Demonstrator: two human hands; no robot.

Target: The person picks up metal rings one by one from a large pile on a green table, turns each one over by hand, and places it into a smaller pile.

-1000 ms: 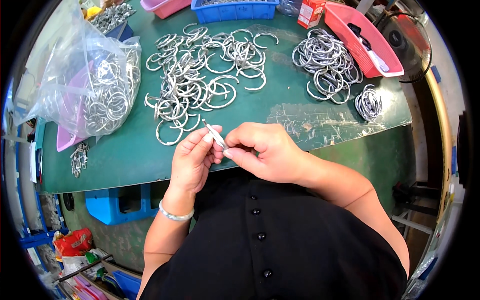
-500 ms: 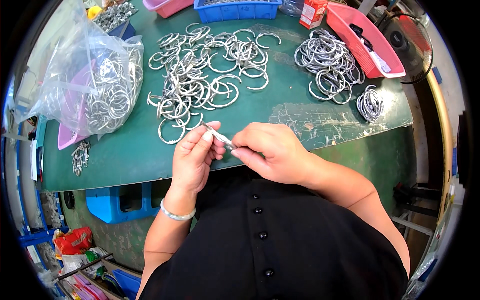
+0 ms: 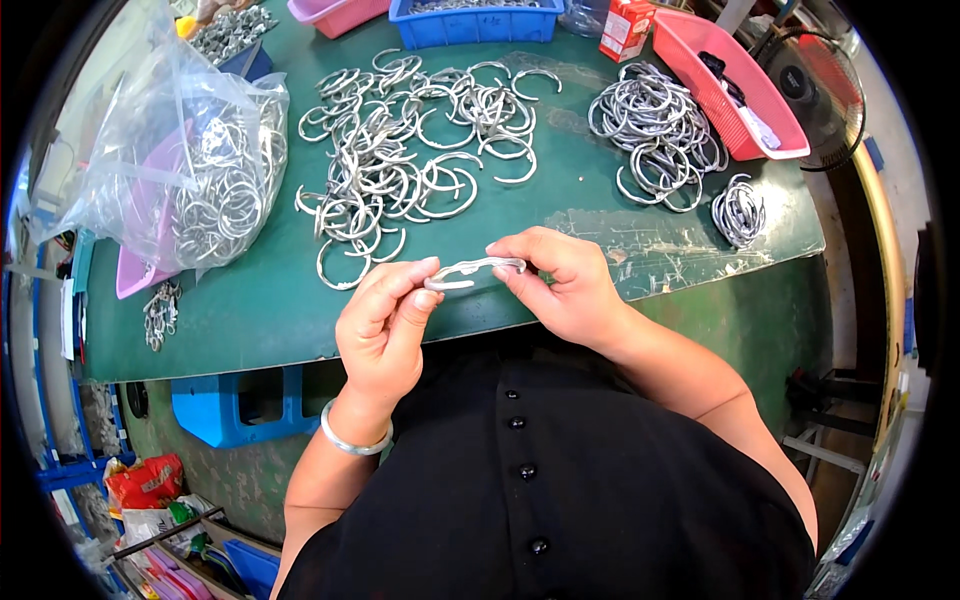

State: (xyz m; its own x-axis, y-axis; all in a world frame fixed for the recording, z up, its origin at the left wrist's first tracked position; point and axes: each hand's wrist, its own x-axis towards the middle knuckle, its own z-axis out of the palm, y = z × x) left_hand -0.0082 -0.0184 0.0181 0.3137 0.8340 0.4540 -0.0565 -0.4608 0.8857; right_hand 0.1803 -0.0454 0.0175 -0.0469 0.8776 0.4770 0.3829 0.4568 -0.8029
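Note:
Between my two hands, above the table's front edge, is a silver open bangle (image 3: 478, 265), seen nearly edge-on with its gap towards me. My left hand (image 3: 382, 328) pinches its left end between thumb and fingers. At the other end, my right hand (image 3: 568, 285) grips it the same way. Just beyond my hands, a loose pile of similar open bangles (image 3: 375, 170) spreads over the green table (image 3: 480, 225). A denser heap of bangles (image 3: 655, 125) lies at the right, with a small tight bundle of rings (image 3: 740, 212) near the corner.
A clear plastic bag of bangles (image 3: 230, 190) sits partly over a pink tray (image 3: 135, 272) at left, near small metal pieces (image 3: 161, 315). A blue bin (image 3: 475, 27), red box (image 3: 627, 28), pink basket (image 3: 735, 95) and fan (image 3: 815, 95) line the back. Below stands a blue stool (image 3: 215, 410).
My hands have moved apart, the right one up and to the right. The bangle has turned from a steep slant to nearly level, showing its curved length. The piles look unchanged.

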